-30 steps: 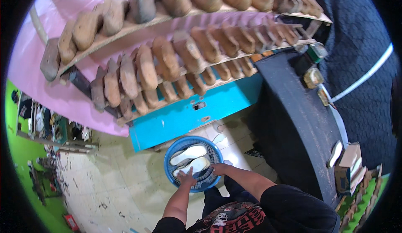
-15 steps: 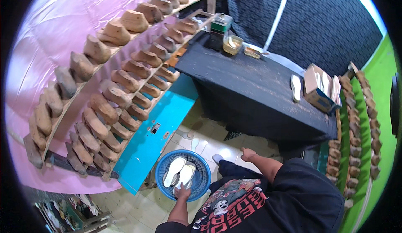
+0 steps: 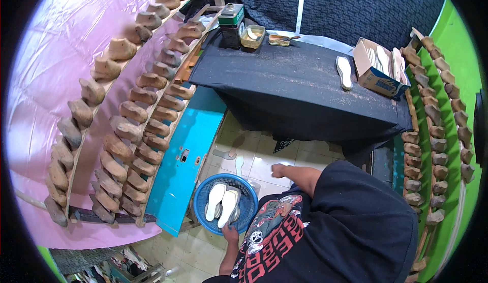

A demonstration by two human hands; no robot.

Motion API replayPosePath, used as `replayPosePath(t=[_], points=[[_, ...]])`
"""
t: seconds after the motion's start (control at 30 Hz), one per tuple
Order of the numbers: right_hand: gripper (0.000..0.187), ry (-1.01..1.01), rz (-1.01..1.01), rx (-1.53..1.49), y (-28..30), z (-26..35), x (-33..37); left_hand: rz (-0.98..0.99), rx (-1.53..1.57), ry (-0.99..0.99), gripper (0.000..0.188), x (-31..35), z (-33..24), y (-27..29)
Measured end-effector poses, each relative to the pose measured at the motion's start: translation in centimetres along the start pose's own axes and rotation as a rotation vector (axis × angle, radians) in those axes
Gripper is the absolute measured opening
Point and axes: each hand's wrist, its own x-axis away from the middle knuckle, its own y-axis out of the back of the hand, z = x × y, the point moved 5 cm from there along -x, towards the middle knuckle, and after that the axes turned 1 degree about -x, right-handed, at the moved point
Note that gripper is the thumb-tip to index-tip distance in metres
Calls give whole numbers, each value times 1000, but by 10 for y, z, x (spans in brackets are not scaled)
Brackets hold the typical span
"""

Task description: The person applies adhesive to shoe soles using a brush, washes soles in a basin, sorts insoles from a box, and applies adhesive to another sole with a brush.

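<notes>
A round blue plastic basket (image 3: 249,189) stands on the floor, close to me. Inside it lie pale shoe soles: one cream sole (image 3: 215,201) on the left and another sole (image 3: 228,207) overlapping greyer pieces. My left hand (image 3: 231,233) reaches over the basket's near rim, its fingers bent against the near end of the right-hand sole; the grip is partly hidden. Farther forward, my right hand (image 3: 279,170) hangs over the tiled floor with curled fingers, and nothing shows in it.
Wooden shoe lasts (image 3: 133,112) line the left racks; more lasts (image 3: 438,144) hang at right. The black-covered table (image 3: 284,74) holds a lone sole (image 3: 344,73), a cardboard box (image 3: 378,82) of soles, a tub (image 3: 252,37) and a can (image 3: 232,23). A turquoise board (image 3: 188,171) leans left.
The view has shifted. My left hand has drawn back toward the basket's near rim, and the right-hand sole sits a little nearer me. My right hand's fingers are now more curled.
</notes>
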Motion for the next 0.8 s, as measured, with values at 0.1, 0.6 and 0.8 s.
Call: replayPosePath(t=[0.1, 0.6, 0.8], points=[[47, 243, 43, 12, -13, 61, -17, -85, 78, 13, 30, 21, 0, -7], [40, 11, 35, -6, 63, -160, -36, -62, 211, -89, 24, -26, -167, -93], [35, -162, 2, 45, 38, -410, -22, -153, 178, -234, 17, -82, -338, -93]])
